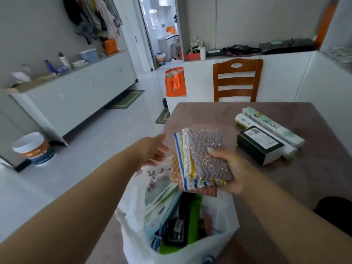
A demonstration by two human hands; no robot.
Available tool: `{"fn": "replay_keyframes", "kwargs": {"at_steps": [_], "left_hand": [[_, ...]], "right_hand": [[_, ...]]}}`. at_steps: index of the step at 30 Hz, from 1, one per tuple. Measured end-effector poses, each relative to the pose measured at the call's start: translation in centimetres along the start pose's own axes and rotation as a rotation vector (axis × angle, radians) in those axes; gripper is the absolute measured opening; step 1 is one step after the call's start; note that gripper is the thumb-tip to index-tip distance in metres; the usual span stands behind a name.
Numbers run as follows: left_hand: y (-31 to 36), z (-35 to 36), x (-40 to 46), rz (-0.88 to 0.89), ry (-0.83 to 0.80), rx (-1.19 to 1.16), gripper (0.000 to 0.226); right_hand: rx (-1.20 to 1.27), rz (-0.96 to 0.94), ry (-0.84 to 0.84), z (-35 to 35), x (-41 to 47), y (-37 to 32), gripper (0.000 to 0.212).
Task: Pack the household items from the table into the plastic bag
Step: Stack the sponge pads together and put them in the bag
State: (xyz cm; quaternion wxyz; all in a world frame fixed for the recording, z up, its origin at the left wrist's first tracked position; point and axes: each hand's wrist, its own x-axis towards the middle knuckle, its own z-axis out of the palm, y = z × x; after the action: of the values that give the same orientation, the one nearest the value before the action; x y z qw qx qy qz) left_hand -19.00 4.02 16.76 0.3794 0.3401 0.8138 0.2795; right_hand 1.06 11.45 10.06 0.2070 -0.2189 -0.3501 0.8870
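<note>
Nearest, at 6 o'clock: crinkled white plastic bag (133,231), mouth open, already part-filled. Just above, right hand (234,168) in closed grip on fanned stack of glittery woven scouring cloths (202,155); left hand (154,151) loose-fingered, empty, at bag's rim. Next: lower cloths in. Left on brown bench (314,178), 2 o'clock: dark green box (259,144), two white rolls (270,126). Labels unreadable.

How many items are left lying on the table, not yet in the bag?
3: two white rolls side by side at the table's far right, the outer roll and the inner roll, and a dark green box lying against the inner roll's near side. Others may lie out of frame.
</note>
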Motion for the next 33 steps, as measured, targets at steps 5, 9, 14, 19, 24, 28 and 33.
{"fn": "replay_keyframes", "kwargs": {"at_steps": [5, 9, 14, 19, 24, 28, 33], "left_hand": [[-4.4, -1.8, -2.1, -0.092, 0.276, 0.672, 0.076], [-6.4, -2.5, -3.6, -0.24, 0.174, 0.337, 0.079], [-6.7, -3.7, -3.8, -0.05, 0.248, -0.369, 0.049], [-5.4, -4.9, -4.5, 0.043, 0.297, -0.718, 0.032], [-5.8, -4.8, -3.9, -0.003, 0.276, -0.765, 0.018], [-6.8, -5.1, -2.8, 0.018, 0.231, -0.85, 0.012], [-6.8, -4.5, -2.4, 0.043, 0.124, -0.778, 0.012]], "right_hand": [[-0.159, 0.162, 0.132, 2.1, 0.7, 3.8, 0.087], [-0.177, 0.255, 0.146, 3.8, 1.4, 5.5, 0.072], [-0.51, 0.247, 0.275, 5.9, 2.7, 7.3, 0.049], [-0.844, 0.419, 0.281, 9.3, 6.0, 9.7, 0.068], [-1.396, 0.072, 0.412, 10.5, 7.0, 9.5, 0.082], [-1.167, -0.315, 0.153, 11.1, 4.3, 9.3, 0.051], [-1.024, 0.2, -0.059, 9.9, 5.7, 13.0, 0.036]]}}
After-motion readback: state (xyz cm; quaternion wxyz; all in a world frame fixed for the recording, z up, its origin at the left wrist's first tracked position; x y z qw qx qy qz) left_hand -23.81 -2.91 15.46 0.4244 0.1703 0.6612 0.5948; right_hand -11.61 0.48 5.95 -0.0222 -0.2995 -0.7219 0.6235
